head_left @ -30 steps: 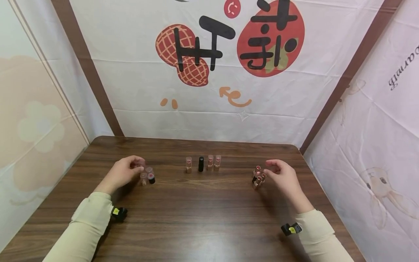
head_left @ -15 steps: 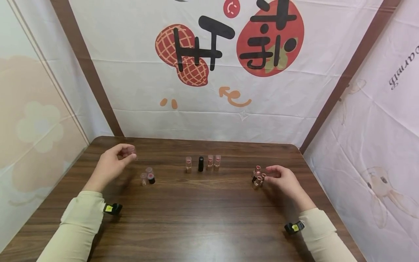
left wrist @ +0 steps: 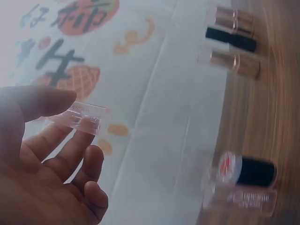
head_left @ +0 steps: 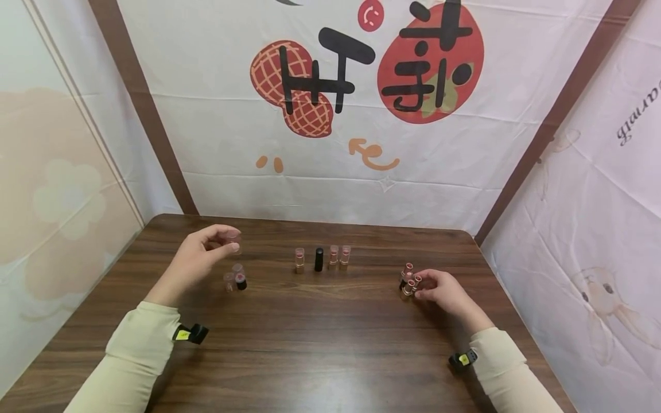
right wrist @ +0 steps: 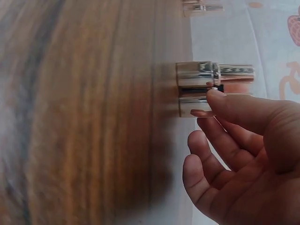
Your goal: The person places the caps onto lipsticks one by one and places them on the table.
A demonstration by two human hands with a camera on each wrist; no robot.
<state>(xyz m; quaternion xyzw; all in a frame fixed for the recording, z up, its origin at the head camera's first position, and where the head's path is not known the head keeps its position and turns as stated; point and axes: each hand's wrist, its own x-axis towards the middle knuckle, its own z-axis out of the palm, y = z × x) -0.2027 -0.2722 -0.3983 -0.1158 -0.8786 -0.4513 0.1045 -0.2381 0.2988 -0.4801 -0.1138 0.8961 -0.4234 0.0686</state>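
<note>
My left hand [head_left: 198, 255] pinches a clear lipstick cap [left wrist: 89, 117] between thumb and fingers, raised above the table. Just in front of that hand stand several small pieces close together: clear caps [left wrist: 239, 199] and one with a black lower part [left wrist: 255, 172] and a red spot on its end. At the right, my right hand [head_left: 443, 291] holds a gold lipstick [right wrist: 194, 107] at the near side of a tight group of uncapped lipsticks [head_left: 408, 268]. Thumb and index finger are at its sides; the fingers partly cover it.
Across the back middle of the brown wooden table [head_left: 320, 338] stand a clear-capped lipstick [head_left: 299, 261], a black tube [head_left: 319, 260] and two more clear-capped lipsticks [head_left: 345, 258]. A printed white cloth [head_left: 232, 195] hangs behind the table.
The left hand moved back and left from the cap group with the clear cap, then returned rightward. The right hand came down and closer onto the lipstick group.
</note>
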